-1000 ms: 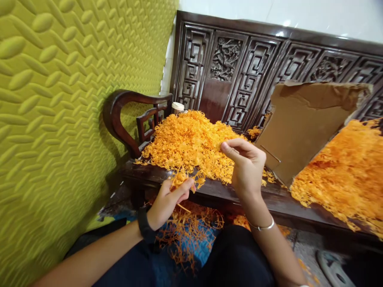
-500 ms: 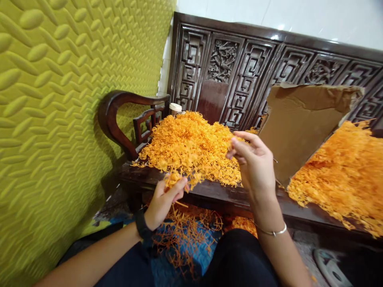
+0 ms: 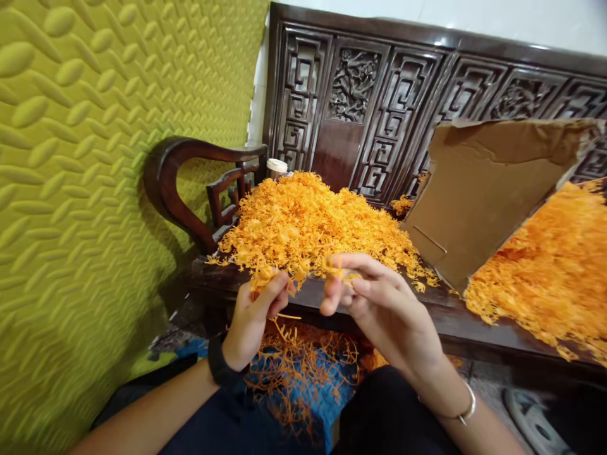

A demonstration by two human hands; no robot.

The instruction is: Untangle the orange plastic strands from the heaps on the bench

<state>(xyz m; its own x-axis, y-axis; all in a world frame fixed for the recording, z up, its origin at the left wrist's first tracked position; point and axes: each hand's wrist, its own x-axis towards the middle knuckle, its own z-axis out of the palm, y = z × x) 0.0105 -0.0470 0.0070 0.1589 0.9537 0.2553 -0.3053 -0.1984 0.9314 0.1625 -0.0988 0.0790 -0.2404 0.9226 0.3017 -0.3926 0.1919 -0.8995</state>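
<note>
My left hand [image 3: 258, 306] is closed around a small bunch of orange plastic pieces [image 3: 263, 276], thin and branching, with a stem poking out below the fingers. Close on its right, my right hand [image 3: 379, 300] has its fingers curled and the thumb bent in, with a small orange plastic piece [image 3: 351, 277] at the fingers. Just beyond both hands, a large heap of similar orange pieces [image 3: 317, 218] covers the dark wooden bench seat [image 3: 455, 325]. Beneath my hands, thin orange stems [image 3: 303, 373] lie tangled on a blue sheet [image 3: 332, 414] between my legs.
An upright cardboard sheet [image 3: 488, 196] stands between the heap and a second orange pile [image 3: 545, 272] on the right. The bench's carved back [image 3: 353, 88] rises behind, its curved armrest [image 3: 165, 183] at left. A white-lidded jar [image 3: 276, 167] sits near a yellow textured wall [image 3: 118, 158].
My right hand has come down and left, from over the heap to beside my left hand. My left hand stays nearly in place with its bunch. The view has shifted slightly.
</note>
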